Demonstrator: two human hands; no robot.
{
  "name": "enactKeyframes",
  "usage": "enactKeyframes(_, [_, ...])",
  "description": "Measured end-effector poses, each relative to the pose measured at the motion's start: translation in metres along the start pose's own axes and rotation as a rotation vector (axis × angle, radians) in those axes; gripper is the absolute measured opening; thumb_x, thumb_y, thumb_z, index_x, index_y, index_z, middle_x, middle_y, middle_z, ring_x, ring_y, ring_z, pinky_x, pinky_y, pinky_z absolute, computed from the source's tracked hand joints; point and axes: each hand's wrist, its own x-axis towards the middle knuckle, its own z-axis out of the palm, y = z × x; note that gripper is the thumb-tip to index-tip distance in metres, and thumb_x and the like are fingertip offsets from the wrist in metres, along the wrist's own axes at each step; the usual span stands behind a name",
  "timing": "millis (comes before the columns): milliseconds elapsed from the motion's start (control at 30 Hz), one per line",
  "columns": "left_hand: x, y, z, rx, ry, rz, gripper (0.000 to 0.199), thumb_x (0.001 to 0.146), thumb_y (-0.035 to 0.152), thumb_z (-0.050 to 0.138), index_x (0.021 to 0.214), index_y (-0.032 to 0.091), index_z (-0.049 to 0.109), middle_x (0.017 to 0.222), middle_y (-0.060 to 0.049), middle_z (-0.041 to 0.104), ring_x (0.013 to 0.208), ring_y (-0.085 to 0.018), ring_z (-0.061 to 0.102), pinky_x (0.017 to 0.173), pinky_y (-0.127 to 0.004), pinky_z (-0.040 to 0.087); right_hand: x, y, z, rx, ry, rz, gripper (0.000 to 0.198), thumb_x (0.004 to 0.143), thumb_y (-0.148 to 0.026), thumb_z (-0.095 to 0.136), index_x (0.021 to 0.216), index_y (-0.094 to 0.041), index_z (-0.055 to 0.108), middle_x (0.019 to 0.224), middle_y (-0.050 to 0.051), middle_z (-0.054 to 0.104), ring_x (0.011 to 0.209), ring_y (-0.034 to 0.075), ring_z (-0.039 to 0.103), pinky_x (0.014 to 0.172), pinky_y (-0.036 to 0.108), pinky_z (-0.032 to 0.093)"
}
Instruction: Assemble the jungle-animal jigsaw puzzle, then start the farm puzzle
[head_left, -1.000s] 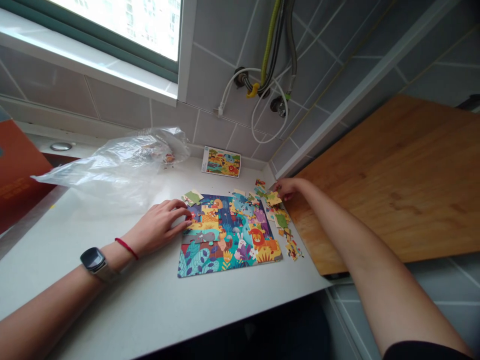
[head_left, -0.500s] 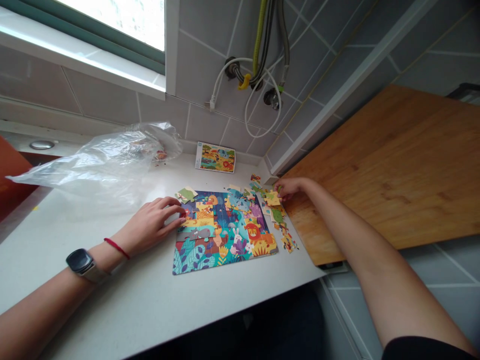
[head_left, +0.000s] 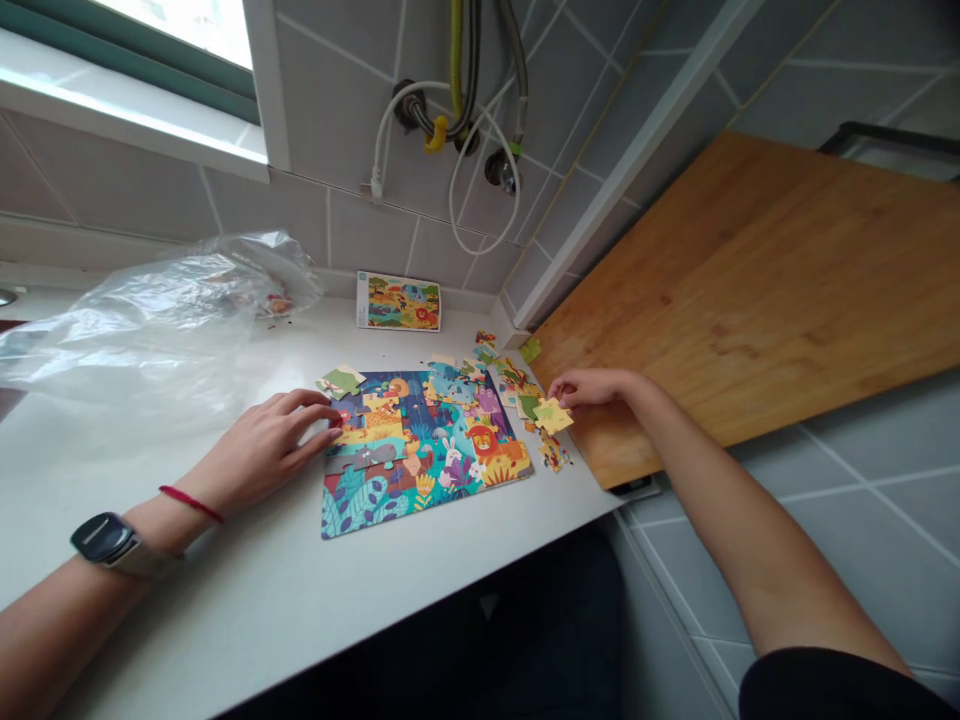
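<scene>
A colourful jigsaw board [head_left: 442,500] with animal pictures lies on the white counter, some joined pieces resting on it. My left hand [head_left: 277,435] lies at the board's left edge, fingers apart and slightly bent, fingertips at the pieces there. A green and cream puzzle piece [head_left: 341,381] sits just above those fingers. At the right, my right hand [head_left: 589,388] pinches a yellow puzzle piece [head_left: 553,416] over several loose puzzle pieces [head_left: 517,376] spread along the board's right side.
Behind the board, a picture card [head_left: 399,302] leans by the tiled wall. A crumpled clear plastic bag [head_left: 172,310] covers the counter's back left. On the right stands a wooden board [head_left: 750,300]. Hoses and a white cable [head_left: 486,245] hang on the wall.
My right hand has drawn the yellow puzzle piece toward me, away from the loose pieces behind. A green piece by the wooden board now shows. The view has shifted right; my left hand stays put.
</scene>
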Motion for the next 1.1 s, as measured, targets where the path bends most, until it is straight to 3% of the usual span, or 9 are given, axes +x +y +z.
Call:
enactKeyframes(100, [-0.001, -0.001, 0.002, -0.002, 0.012, -0.007, 0.048, 0.102, 0.066, 0.043, 0.112, 0.031, 0.075, 0.127, -0.011, 0.068, 0.111, -0.034, 0.069, 0.099, -0.054, 0.055, -0.034, 0.013, 0.035, 0.049, 0.250, -0.147, 0.035, 0.088, -0.032, 0.063, 0.117, -0.016, 0.073, 0.082, 0.004, 0.072, 0.073, 0.019, 0.063, 0.069, 0.028, 0.049])
enactKeyframes(167, [-0.003, -0.001, 0.003, -0.002, 0.025, -0.009, 0.043, 0.102, 0.063, 0.045, 0.113, 0.033, 0.074, 0.128, -0.009, 0.067, 0.110, -0.034, 0.070, 0.099, -0.054, 0.056, -0.056, 0.023, 0.066, 0.127, 0.396, -0.153, 0.039, 0.092, -0.037, 0.058, 0.124, -0.019, 0.071, 0.083, 0.004, 0.070, 0.073, 0.020, 0.062, 0.069, 0.030, 0.050])
enactKeyframes(267, [-0.001, 0.009, -0.001, 0.000, 0.116, -0.005, 0.038, 0.103, 0.058, 0.046, 0.117, 0.032, 0.070, 0.127, -0.011, 0.066, 0.110, -0.034, 0.069, 0.099, -0.053, 0.055, -0.077, 0.039, 0.114, 0.307, 0.563, -0.143, 0.032, 0.095, -0.048, 0.055, 0.108, -0.022, 0.070, 0.077, 0.002, 0.066, 0.069, 0.019, 0.062, 0.069, 0.031, 0.051])
enactKeyframes(367, [0.014, 0.036, -0.006, 0.051, 0.262, 0.005, 0.034, 0.105, 0.050, 0.045, 0.117, 0.027, 0.068, 0.118, -0.012, 0.067, 0.111, -0.033, 0.067, 0.100, -0.051, 0.054, -0.075, 0.050, 0.156, 0.549, 0.667, -0.182, 0.034, 0.092, -0.056, 0.059, 0.100, -0.024, 0.066, 0.080, 0.002, 0.065, 0.069, 0.019, 0.064, 0.070, 0.033, 0.055])
enactKeyframes(467, [0.049, 0.078, -0.001, 0.064, 0.109, 0.095, 0.037, 0.107, 0.047, 0.042, 0.119, 0.023, 0.068, 0.113, -0.011, 0.071, 0.104, -0.030, 0.069, 0.092, -0.045, 0.057, -0.055, 0.052, 0.183, 0.722, 0.701, -0.253, 0.036, 0.090, -0.059, 0.063, 0.099, -0.025, 0.067, 0.081, 0.003, 0.066, 0.073, 0.021, 0.066, 0.074, 0.037, 0.058])
enactKeyframes(600, [0.125, 0.138, 0.030, 0.164, -0.216, 0.213, 0.040, 0.104, 0.045, 0.050, 0.135, 0.024, 0.066, 0.130, -0.012, 0.070, 0.117, -0.031, 0.069, 0.101, -0.045, 0.056, -0.027, 0.051, 0.198, 0.895, 0.687, -0.301, 0.040, 0.084, -0.063, 0.067, 0.095, -0.025, 0.068, 0.071, 0.000, 0.061, 0.064, 0.019, 0.061, 0.064, 0.035, 0.056])
enactKeyframes(800, [0.241, 0.177, 0.093, 0.295, -0.348, 0.157, 0.052, 0.095, 0.029, 0.064, 0.146, 0.019, 0.060, 0.142, -0.015, 0.067, 0.132, -0.033, 0.063, 0.111, -0.043, 0.051, -0.017, 0.062, 0.196, 1.066, 0.654, -0.405, 0.038, 0.084, -0.063, 0.069, 0.092, -0.026, 0.066, 0.064, -0.002, 0.058, 0.059, 0.018, 0.057, 0.061, 0.035, 0.053])
enactKeyframes(900, [0.272, 0.181, 0.116, 0.361, -0.383, 0.140, 0.064, 0.093, 0.027, 0.069, 0.154, 0.015, 0.051, 0.143, -0.018, 0.067, 0.133, -0.034, 0.062, 0.110, -0.043, 0.051, -0.018, 0.065, 0.198, 1.090, 0.644, -0.475, 0.035, 0.086, -0.060, 0.068, 0.093, -0.026, 0.067, 0.063, -0.002, 0.057, 0.060, 0.018, 0.057, 0.064, 0.035, 0.052])
enactKeyframes(1100, [0.294, 0.182, 0.134, 0.468, -0.424, 0.129, 0.060, 0.098, 0.025, 0.062, 0.155, 0.016, 0.048, 0.138, -0.017, 0.070, 0.129, -0.031, 0.066, 0.106, -0.039, 0.053, -0.017, 0.067, 0.198, 1.135, 0.630, -0.577, 0.028, 0.089, -0.053, 0.068, 0.094, -0.026, 0.070, 0.069, -0.002, 0.060, 0.063, 0.017, 0.058, 0.066, 0.033, 0.051])
